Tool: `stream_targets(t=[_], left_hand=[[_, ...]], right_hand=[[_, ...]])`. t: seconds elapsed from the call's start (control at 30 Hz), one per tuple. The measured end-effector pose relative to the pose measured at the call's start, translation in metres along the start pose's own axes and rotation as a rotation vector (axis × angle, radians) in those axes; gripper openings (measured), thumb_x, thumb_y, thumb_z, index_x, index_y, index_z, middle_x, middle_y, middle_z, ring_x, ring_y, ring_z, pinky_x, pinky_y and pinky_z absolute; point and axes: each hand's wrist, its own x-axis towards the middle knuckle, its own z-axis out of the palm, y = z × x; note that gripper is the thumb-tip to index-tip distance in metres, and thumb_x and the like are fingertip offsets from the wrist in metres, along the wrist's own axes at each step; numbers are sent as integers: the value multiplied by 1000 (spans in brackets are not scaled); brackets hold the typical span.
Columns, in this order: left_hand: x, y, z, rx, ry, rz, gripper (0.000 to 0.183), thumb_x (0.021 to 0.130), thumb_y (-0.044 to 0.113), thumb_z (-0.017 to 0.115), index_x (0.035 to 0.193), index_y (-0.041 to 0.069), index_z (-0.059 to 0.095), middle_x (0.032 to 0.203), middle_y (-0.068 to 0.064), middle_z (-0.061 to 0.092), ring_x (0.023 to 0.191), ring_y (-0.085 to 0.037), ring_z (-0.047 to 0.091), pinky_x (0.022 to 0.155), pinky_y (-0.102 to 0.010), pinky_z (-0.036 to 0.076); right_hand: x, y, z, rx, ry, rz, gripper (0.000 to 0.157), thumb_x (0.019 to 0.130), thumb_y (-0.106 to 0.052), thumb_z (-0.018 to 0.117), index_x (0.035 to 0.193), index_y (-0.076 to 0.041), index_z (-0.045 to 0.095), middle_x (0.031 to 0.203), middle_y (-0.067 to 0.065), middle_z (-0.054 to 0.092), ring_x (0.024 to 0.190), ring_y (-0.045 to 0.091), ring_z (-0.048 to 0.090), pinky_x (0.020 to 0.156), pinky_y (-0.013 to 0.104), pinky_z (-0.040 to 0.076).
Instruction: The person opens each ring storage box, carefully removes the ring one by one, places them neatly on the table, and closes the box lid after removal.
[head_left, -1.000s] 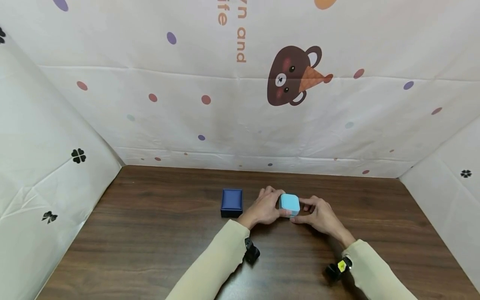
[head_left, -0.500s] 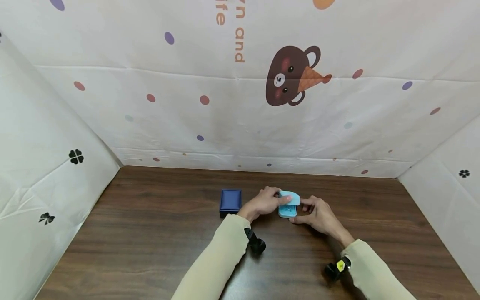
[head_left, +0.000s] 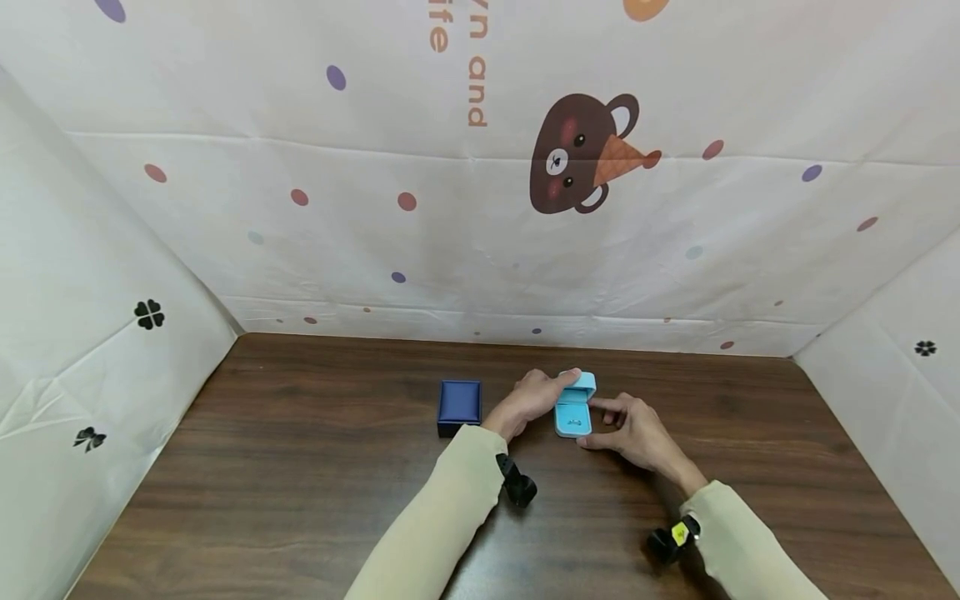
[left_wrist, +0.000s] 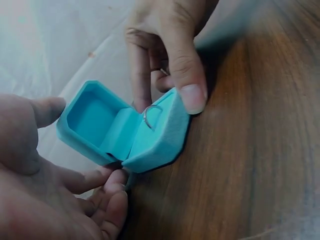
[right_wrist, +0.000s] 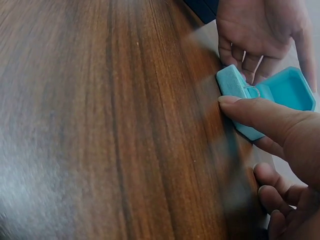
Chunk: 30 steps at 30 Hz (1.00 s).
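A light-blue ring box (head_left: 573,422) stands on the table with its lid raised. A thin silver ring (left_wrist: 146,118) sits upright in the box's insert. My left hand (head_left: 528,397) holds the lid from the left, its thumb at the lid's rim and other fingers low by the hinge. From the right, my right hand (head_left: 637,435) pinches the base between thumb and index finger; its remaining fingers are curled beside the box. In the right wrist view, the right thumb (right_wrist: 265,112) covers part of the base.
A closed navy-blue box (head_left: 459,403) lies left of the left hand. The brown wooden table (head_left: 300,467) runs back to a white printed cloth (head_left: 315,250), with more cloth along both sides. Dark wrist cameras (head_left: 519,487) hang below the sleeves.
The ring box's lid has swung from closed to raised, bringing the ring into sight. My left thumb moved up and back with the lid. My right hand stayed at the base.
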Motion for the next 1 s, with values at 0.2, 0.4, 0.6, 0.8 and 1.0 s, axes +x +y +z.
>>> stream_targets(t=[0.2, 0.4, 0.6, 0.8, 1.0], left_hand=[[-10, -9, -1, 0, 56, 62, 70, 98, 61, 56, 132, 1, 65, 135, -13, 59, 127, -29, 51, 104, -49, 42], [-27, -19, -3, 53, 162, 163, 56, 97, 50, 65, 128, 3, 64, 115, -7, 63, 108, -23, 58, 90, -41, 49], [-33, -34, 2, 233, 221, 376, 23, 93, 23, 75, 109, 6, 72, 95, -4, 57, 85, -13, 49, 75, -31, 43], [-29, -41, 13, 296, 239, 454, 11, 88, 12, 79, 98, 9, 75, 88, -2, 56, 79, -10, 46, 72, -28, 40], [-25, -40, 21, 317, 257, 463, 5, 88, 13, 79, 91, 11, 75, 82, 1, 52, 74, -9, 42, 68, -26, 36]], right_hand=[[0, -1, 0, 5, -2, 5, 60, 76, -28, 91, 126, -1, 71, 85, 3, 54, 75, 19, 46, 62, 28, 40], [0, -2, 0, 10, 2, -2, 60, 76, -28, 91, 125, 0, 71, 84, 3, 53, 75, 19, 47, 62, 28, 40], [0, 0, 0, 11, 9, -10, 60, 76, -27, 92, 125, 0, 71, 83, 4, 53, 75, 19, 48, 62, 28, 40], [0, 0, 1, 14, 5, -10, 60, 76, -29, 91, 125, 0, 71, 84, 4, 54, 74, 19, 47, 62, 28, 40], [0, 0, 1, 10, 6, -6, 59, 77, -27, 91, 125, 0, 71, 83, 3, 54, 75, 19, 47, 62, 28, 40]])
